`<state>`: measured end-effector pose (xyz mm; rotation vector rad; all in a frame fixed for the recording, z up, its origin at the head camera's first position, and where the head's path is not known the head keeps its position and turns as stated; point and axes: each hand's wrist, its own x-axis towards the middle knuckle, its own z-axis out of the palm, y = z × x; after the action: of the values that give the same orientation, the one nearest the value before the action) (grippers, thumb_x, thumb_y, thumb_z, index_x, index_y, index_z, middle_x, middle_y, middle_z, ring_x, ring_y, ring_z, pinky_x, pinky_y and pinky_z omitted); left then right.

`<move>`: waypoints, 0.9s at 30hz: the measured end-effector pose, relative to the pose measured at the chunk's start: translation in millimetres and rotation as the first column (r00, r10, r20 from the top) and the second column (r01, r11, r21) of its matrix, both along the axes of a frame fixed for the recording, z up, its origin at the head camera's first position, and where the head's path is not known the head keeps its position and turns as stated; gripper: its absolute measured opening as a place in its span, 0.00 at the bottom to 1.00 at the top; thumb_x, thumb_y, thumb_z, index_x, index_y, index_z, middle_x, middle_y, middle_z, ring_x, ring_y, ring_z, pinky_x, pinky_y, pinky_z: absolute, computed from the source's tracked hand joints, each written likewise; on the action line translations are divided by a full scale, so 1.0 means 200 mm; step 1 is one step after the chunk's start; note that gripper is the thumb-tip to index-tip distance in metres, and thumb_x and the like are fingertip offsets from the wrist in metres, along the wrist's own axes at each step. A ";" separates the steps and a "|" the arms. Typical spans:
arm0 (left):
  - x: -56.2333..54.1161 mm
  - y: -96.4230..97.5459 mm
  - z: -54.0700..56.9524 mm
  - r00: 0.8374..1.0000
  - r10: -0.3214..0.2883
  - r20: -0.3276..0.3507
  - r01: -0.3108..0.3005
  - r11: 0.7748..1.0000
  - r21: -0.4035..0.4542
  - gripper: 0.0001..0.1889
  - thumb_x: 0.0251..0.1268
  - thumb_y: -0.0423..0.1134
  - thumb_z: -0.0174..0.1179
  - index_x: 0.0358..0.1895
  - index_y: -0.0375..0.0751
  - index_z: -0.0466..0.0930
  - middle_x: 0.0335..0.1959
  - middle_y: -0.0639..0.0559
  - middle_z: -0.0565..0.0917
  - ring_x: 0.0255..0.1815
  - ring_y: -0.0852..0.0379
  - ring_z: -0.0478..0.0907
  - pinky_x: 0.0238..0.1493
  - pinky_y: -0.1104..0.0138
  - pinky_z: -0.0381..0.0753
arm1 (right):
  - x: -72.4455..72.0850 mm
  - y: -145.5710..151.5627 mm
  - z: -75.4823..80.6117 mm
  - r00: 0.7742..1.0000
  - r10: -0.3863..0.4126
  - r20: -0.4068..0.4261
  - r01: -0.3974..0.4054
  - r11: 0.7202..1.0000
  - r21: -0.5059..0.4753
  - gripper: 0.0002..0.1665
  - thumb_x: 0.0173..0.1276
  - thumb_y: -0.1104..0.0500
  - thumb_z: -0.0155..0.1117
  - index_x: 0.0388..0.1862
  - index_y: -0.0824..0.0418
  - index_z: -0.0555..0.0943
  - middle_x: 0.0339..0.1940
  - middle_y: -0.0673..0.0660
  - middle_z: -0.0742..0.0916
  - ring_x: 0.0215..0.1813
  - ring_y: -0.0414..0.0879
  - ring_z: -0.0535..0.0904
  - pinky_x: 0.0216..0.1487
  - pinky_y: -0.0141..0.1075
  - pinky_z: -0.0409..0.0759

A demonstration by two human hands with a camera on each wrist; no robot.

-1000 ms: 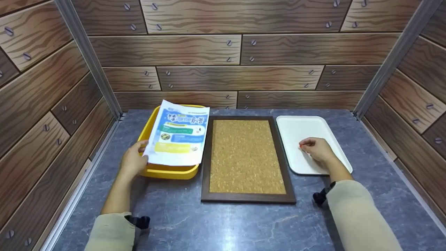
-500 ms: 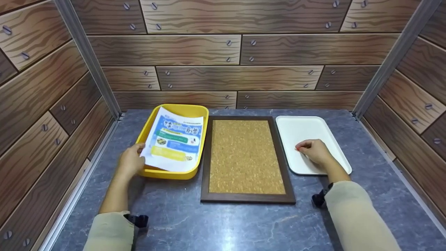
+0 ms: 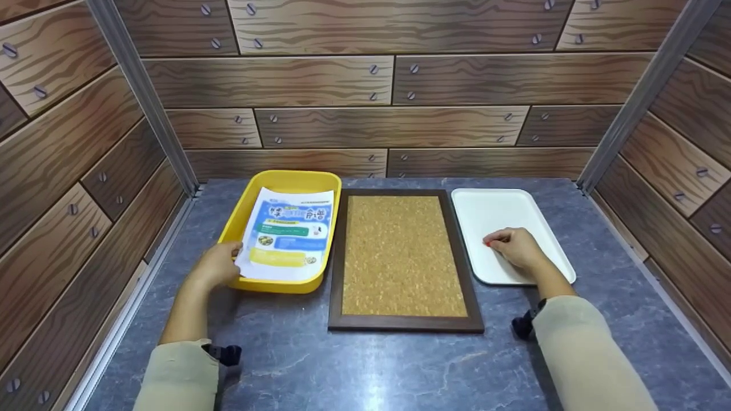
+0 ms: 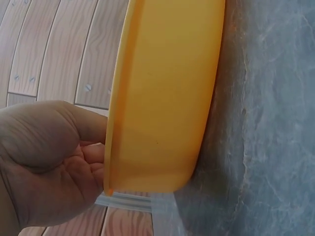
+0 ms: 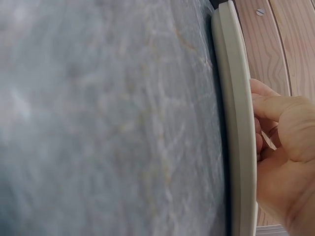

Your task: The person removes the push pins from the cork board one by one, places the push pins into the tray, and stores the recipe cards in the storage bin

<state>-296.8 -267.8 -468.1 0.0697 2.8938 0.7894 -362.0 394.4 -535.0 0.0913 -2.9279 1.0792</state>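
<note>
A printed sheet of paper (image 3: 291, 237) with blue, green and yellow blocks lies in the yellow plastic basin (image 3: 228, 228). My left hand (image 3: 217, 265) reaches over the basin's near-left rim, its fingertips curled at the sheet's lower left edge. In the left wrist view, the basin wall (image 4: 162, 98) hides those fingertips. Over the white tray (image 3: 497, 208), my right hand (image 3: 519, 248) pinches a small red piece (image 3: 487, 244) between thumb and forefinger. The right wrist view shows that hand behind the tray's edge (image 5: 236, 123), the red piece hidden.
Between basin and tray lies a cork board (image 3: 405, 257) in a dark brown frame (image 3: 405, 323). All stand on a grey marbled table (image 3: 308, 359). Wood-patterned walls (image 3: 394, 125) with metal corner strips enclose the back and both sides.
The sheet has come down into the basin, uncovering its far rim. My left hand has sunk slightly with it. My right hand has shifted a little left, still pinching the red piece.
</note>
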 end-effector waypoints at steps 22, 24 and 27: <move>0.01 0.04 0.00 0.999 0.025 -0.032 -0.026 0.999 -0.045 0.30 0.64 0.27 0.53 0.70 0.18 0.75 0.71 0.22 0.78 0.72 0.25 0.76 0.73 0.39 0.76 | 0.01 0.03 0.01 1.000 -0.005 -0.007 0.005 1.000 0.015 0.13 0.80 0.60 0.65 0.54 0.64 0.92 0.56 0.66 0.93 0.61 0.61 0.86 0.61 0.39 0.80; 0.02 0.04 0.00 0.999 0.029 -0.036 -0.031 0.999 -0.041 0.30 0.64 0.27 0.52 0.70 0.19 0.75 0.71 0.23 0.78 0.72 0.25 0.76 0.73 0.39 0.76 | 0.01 0.03 0.01 0.999 -0.032 0.033 0.034 0.999 -0.041 0.15 0.80 0.60 0.64 0.58 0.65 0.91 0.55 0.63 0.94 0.57 0.52 0.87 0.55 0.32 0.80; 0.02 0.05 -0.01 0.998 0.032 -0.049 -0.034 0.999 -0.035 0.31 0.62 0.26 0.51 0.71 0.20 0.75 0.70 0.23 0.79 0.73 0.25 0.76 0.74 0.38 0.75 | 0.02 0.05 0.02 0.993 -0.064 0.104 0.082 0.980 -0.180 0.19 0.80 0.61 0.63 0.64 0.68 0.86 0.49 0.53 0.94 0.48 0.37 0.83 0.46 0.25 0.78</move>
<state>-292.9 -258.7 -469.3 0.0375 2.9612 0.7505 -358.7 404.8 -531.2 -0.0740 -2.8706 1.3733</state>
